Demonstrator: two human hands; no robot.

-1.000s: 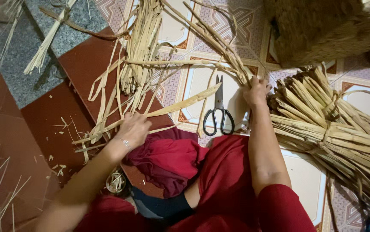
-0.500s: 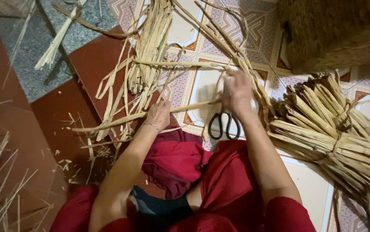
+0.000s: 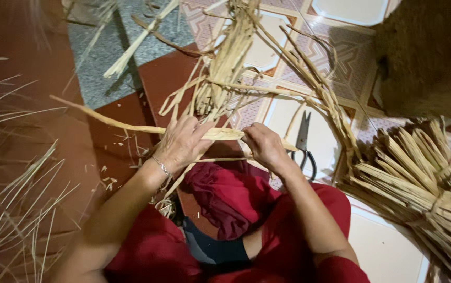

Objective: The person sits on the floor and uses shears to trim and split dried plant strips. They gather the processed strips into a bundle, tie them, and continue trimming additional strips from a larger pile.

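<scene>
Left hand [image 3: 183,144] and right hand [image 3: 262,147] both closed on one long dried strip [image 3: 131,127], stretched level across lap, likely to keep it taut. Black scissors [image 3: 303,141] on tile just past right hand (within reach). Tied bundle of strips [image 3: 419,183] at right. Woven basket [image 3: 430,57] top right, contents hidden.

Head view, steeply down, near

Two hands at work, one left hand [image 3: 183,144] and one right hand [image 3: 263,148]. One pair of scissors [image 3: 303,141], one tied bundle of dried stalks [image 3: 419,183], one woven basket [image 3: 430,57].
</scene>
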